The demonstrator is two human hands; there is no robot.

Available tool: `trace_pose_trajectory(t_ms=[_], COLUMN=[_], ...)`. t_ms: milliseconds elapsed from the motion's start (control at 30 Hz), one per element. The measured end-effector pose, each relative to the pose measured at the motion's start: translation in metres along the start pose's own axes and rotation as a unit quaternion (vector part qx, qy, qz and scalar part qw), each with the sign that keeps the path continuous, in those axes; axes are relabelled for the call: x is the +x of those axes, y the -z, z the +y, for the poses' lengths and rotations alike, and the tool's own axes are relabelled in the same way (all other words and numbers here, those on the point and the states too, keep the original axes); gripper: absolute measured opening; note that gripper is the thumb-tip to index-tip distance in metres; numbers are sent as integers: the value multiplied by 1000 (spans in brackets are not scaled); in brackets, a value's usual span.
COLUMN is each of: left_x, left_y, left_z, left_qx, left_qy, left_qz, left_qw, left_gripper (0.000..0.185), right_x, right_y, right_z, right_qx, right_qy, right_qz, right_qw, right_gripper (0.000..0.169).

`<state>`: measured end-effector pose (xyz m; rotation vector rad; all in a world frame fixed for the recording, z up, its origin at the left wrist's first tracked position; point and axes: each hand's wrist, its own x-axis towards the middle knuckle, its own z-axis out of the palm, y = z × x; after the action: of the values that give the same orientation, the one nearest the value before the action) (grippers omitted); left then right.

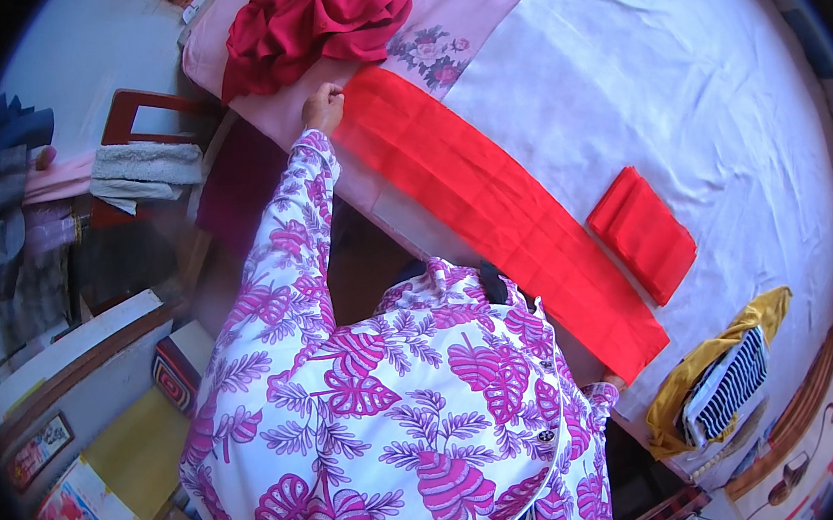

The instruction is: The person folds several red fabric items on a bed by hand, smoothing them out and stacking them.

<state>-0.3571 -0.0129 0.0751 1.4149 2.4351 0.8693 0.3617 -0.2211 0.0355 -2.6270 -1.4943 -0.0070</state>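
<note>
A long strip of red cloth lies slantwise along the near edge of a bed, with fold creases across it. At its upper left end, my left hand pinches a corner of it between thumb and curled fingers. My right hand is at the lower right end, mostly hidden by the cloth and the sleeve; only a bit of it shows at the cloth's edge. A folded stack of red cloth rests on the white sheet, just beyond the strip.
A crumpled dark red cloth lies at the bed's upper left. Folded yellow and striped clothes sit at the lower right. Left of the bed stands a red-framed chair with a grey towel on it.
</note>
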Motion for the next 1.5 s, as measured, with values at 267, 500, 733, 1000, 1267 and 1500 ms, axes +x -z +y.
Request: trace_pose_trajectory(t_ms=[267,500,733,1000,1267,1500], left_x=[4,-57,-85,-69,-95,-103], left_y=[-11,-42,-58,-115,-156,-183], left_z=[-1,87,93,70,130,149], left_qx=[44,140,184,272,332,319], left_qy=[-31,-285,-230,-262,-121,-104], left_qz=[83,111,-10,147,27,-1], left_qw=[995,942,956,914,935,942], left_gripper=[19,42,52,53,53,54], right_x=[0,1,6,57,127,129], right_y=[-3,2,0,-35,-72,-77], right_z=[-4,-4,-3,-1,70,125], right_qx=[0,-4,-6,7,18,71], right_qy=[6,5,17,101,45,-72], right_qz=[-5,-4,-10,-1,19,42], right_qw=[1000,1000,1000,995,999,994], right_gripper=[32,31,31,31,31,31])
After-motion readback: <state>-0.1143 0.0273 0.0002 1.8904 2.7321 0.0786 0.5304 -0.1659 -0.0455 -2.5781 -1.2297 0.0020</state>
